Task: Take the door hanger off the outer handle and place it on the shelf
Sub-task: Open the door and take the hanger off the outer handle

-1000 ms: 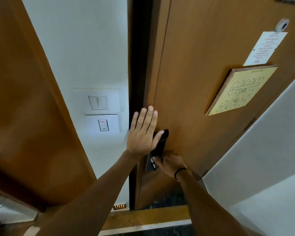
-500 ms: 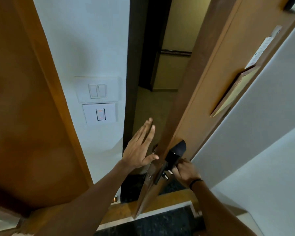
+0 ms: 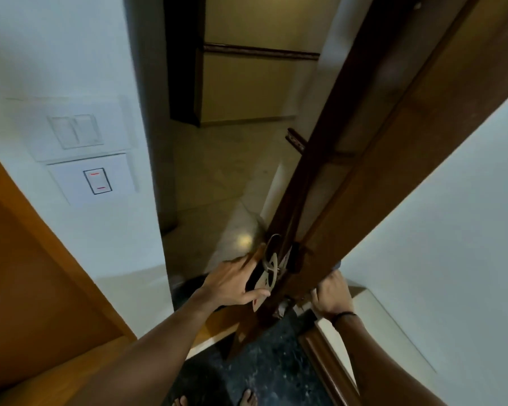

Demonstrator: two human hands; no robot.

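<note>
We look out through a doorway into a dim hallway [image 3: 232, 159], white wall [image 3: 71, 54] at nine o'clock, the wooden door [image 3: 379, 159] swung edge-on toward us. Our left hand [image 3: 232, 284] is spread wide, fingers reaching past the door's edge to the outer handle [image 3: 272, 250], its thumb touching the pale hanger [image 3: 269, 278] that hangs there at six o'clock of centre. Our right hand [image 3: 332, 294] is curled round the inner side of the door; what it grips is hidden. We count one hanger, two switch plates [image 3: 82, 153] and two bare feet [image 3: 248, 398]. Half a second ago the door stood less open, the hanger was out of sight and the left hand hovered clear.
</note>
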